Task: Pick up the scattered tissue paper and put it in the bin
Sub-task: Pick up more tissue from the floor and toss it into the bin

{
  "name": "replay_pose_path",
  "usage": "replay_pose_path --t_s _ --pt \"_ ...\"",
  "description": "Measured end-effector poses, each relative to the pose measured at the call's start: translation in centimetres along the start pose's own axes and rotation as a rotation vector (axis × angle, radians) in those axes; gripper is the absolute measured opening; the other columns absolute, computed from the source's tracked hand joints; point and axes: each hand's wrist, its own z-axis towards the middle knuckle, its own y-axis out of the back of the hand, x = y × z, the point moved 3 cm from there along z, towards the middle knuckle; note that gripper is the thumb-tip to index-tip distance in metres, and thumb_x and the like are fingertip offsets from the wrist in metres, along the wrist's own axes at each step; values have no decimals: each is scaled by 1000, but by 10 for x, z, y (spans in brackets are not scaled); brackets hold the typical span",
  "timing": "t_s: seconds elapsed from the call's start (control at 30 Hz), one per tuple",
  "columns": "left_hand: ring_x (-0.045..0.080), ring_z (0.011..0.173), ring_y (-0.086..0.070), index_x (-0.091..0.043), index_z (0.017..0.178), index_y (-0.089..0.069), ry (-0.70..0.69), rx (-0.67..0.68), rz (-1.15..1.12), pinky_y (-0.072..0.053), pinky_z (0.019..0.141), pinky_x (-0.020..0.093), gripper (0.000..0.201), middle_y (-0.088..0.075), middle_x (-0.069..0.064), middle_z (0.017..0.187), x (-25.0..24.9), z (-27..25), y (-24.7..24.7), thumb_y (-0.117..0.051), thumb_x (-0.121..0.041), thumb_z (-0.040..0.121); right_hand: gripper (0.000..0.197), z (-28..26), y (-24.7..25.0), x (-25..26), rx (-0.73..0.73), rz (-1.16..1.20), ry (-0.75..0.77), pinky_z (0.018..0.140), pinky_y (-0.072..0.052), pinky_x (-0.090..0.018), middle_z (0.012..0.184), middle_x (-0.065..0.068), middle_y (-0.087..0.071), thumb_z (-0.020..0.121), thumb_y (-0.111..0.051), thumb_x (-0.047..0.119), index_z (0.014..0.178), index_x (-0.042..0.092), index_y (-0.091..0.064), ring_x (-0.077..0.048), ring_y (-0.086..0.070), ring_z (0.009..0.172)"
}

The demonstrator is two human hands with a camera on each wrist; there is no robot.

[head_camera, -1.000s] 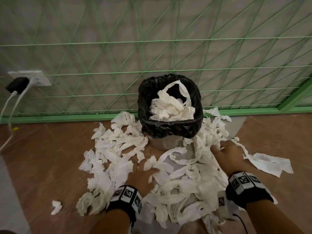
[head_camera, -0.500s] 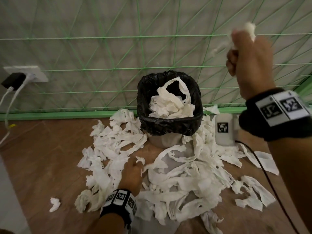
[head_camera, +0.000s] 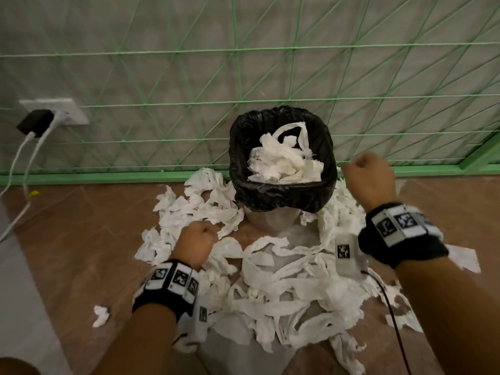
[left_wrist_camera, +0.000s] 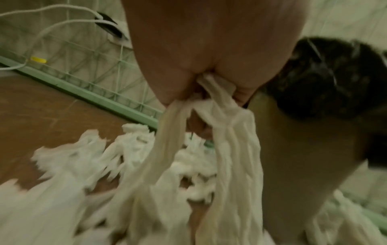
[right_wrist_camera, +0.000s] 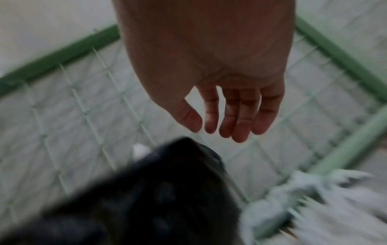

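Tissue [head_camera: 284, 288] litters floor round bin [head_camera: 281, 197]; left hand [head_camera: 193, 244] at bin's 7 o'clock clenches strips for lifting; right hand [right_wrist_camera: 222, 106], 3 o'clock, loose, empty.

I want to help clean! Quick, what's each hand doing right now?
Left hand: closed, gripping strips of tissue paper.
Right hand: open and empty, beside the bin.

You're getting soft, even, fairly dim light in the head view, no hard shadows, straight lines bowing at the edges. Your right wristband [head_camera: 400, 226] is smearing slightly. Both wrist views are running darker; the black bin liner [right_wrist_camera: 146, 199] and tissue [left_wrist_camera: 62, 190] are blurring heavily.
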Motion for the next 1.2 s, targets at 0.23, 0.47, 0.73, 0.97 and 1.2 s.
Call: replay_pose_path --t_s 0.23,0.47,0.73,0.97,1.2 --pt "15 108 -56 -21 100 -71 -82 307 264 -38 75 23 13 -63 -6 117 -87 -10 60 -68 -17 87 60 -76 -83 -128 877 -426 -222 78 -50 -33 111 -3 -52 64 -77 56 108 30 -45 -24 -56 88" --pt "16 102 -62 -31 86 -72 -468 79 191 -47 86 32 11 -70 -7 104 -211 -56 119 -61 -31 88 35 -98 -97 -138 797 -738 86 94 -43 -29 131 -8 -56 89 -48 21 123 14 -52 -25 -54 121" --pt "11 79 -66 -17 106 -70 -818 -349 -297 -56 78 27 27 -72 1 105 -269 -47 119 -64 -20 80 13 -82 -72 -122 627 -557 -9 64 -34 -19 91 -7 -58 89 -45 14 84 16 -57 -26 -60 92" --pt "21 102 -59 -16 98 -72 -592 -21 357 -46 84 28 32 -59 5 113 -212 8 18 -47 0 88 28 -56 -29 -95 329 -223 -191 75 -44 -37 91 -18 -62 92 -39 17 78 4 -60 -30 -57 80" --pt "20 124 -34 -25 100 -72 -653 -106 468 -33 104 45 43 -51 -9 132 -184 18 0 -35 -42 85 10 -9 36 -53 174 347 -215 55 -54 -34 71 -16 -60 79 -62 15 77 5 -64 -28 -59 57"
